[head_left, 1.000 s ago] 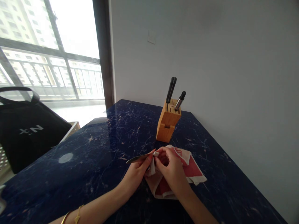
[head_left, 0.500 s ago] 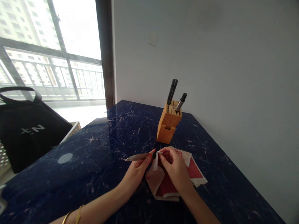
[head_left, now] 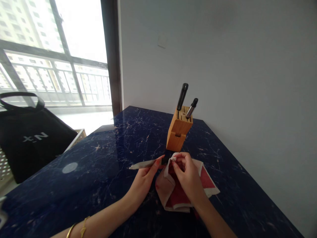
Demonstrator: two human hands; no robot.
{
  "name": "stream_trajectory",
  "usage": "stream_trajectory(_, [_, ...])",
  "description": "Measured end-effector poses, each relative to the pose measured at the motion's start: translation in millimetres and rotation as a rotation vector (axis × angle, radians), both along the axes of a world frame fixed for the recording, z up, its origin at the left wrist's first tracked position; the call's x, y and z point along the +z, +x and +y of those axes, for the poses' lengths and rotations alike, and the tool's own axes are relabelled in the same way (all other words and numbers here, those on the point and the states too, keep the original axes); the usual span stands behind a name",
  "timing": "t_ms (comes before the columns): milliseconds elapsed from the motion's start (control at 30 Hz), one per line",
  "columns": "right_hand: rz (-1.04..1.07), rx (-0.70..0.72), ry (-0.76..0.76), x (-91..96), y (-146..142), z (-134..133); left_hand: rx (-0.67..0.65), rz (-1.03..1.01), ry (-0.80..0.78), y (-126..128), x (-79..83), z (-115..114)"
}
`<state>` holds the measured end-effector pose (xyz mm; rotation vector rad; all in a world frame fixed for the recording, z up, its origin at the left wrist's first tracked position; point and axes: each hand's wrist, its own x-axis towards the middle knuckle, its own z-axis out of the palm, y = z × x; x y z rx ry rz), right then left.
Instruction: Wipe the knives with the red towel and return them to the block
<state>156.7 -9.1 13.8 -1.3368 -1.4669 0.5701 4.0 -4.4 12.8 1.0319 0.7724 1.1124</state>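
My left hand (head_left: 145, 180) pinches the steel blade of a knife (head_left: 143, 164) that points left, just above the dark marble table (head_left: 99, 165). The knife's black handle end disappears into a red and cream cloth (head_left: 198, 185). My right hand (head_left: 187, 177) is closed on a bunched fold of that cloth around the handle. The rest of the cloth lies flat on the table under and to the right of my right hand. A wooden knife block (head_left: 178, 132) stands just behind, with two black-handled tools in its slots.
A black tote bag (head_left: 29, 138) sits on a perforated stand at the table's left edge. A white wall runs along the right and back. A large window with a railing is at the left.
The knife has slid a little further left out of the cloth. My right hand has shifted up along the handle, bunching the cloth higher.
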Motion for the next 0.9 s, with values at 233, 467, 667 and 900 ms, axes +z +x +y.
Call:
stream_trajectory(233, [-0.035, -0.022, -0.004, -1.6, 7.8, 3.6, -0.042, 0.006, -0.032, -2.0, -1.9, 2.4])
stream_trajectory(467, [-0.016, -0.047, -0.012, 2.5, 13.8, 5.4, 0.03, 0.007, -0.017, -2.5, -4.1, 2.5])
stream_trajectory(667, [-0.033, -0.069, -0.004, 3.7, 14.1, 5.1, 0.071, -0.038, -0.026, -1.6, -8.3, 4.1])
stream_trajectory(900, [-0.03, -0.107, -0.007, -0.6, 24.2, 9.9, 0.087, -0.035, -0.04, -2.9, -8.7, 5.5])
